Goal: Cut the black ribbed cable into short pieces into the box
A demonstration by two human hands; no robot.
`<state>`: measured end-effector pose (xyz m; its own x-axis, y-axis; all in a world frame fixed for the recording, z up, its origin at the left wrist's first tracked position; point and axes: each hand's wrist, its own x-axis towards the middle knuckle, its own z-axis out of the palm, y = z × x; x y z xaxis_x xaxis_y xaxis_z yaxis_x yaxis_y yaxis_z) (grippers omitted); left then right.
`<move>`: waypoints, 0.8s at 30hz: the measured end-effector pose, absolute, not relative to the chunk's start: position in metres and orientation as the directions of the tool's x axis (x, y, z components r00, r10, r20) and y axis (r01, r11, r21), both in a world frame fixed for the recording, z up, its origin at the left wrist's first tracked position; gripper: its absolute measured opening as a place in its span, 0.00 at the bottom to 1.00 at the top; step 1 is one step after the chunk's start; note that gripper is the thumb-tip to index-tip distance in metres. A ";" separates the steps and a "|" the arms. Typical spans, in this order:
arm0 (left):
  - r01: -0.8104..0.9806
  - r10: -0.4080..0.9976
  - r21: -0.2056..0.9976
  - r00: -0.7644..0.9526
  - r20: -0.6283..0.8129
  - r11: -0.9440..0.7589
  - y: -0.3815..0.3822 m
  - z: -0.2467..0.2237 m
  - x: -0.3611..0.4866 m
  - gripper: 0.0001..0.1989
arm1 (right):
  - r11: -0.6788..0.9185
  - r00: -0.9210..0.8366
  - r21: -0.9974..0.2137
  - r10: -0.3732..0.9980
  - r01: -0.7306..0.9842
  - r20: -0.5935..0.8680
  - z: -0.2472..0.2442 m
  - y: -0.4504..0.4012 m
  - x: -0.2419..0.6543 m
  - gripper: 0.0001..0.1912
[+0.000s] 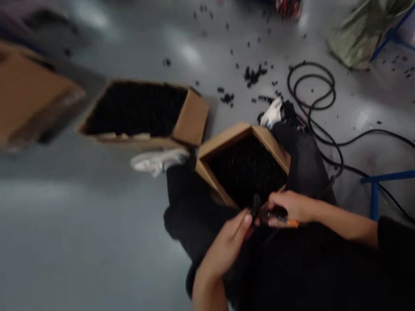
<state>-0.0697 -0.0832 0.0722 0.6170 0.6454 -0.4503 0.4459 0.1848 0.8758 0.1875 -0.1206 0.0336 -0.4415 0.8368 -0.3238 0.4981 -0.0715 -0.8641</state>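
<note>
My left hand (pixel 226 245) is closed, pinching a small black part (pixel 256 203) near the front edge of a cardboard box (pixel 224 141). Facing it, my right hand (pixel 294 206) is wrapped round a hand tool with an orange handle end (pixel 292 223); it looks like pliers, but blur hides its exact kind. The tool's dark head meets the black part between the two hands. Many small black pieces (pixel 249 167) fill the box, which stands between my legs.
A second cardboard box (pixel 190 118) full of black pieces stands ahead to the left, with a larger carton (pixel 11 101) beyond it. Loose black bits (pixel 253 74) lie on the floor. A black hose (pixel 382 130) coils at right, near a blue metal frame (pixel 413 174).
</note>
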 end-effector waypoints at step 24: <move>0.489 0.975 0.869 0.217 -0.041 -0.072 -0.076 0.005 -0.080 0.26 | -0.032 -0.302 -0.767 0.908 0.641 -0.290 0.001 -0.125 0.181 0.19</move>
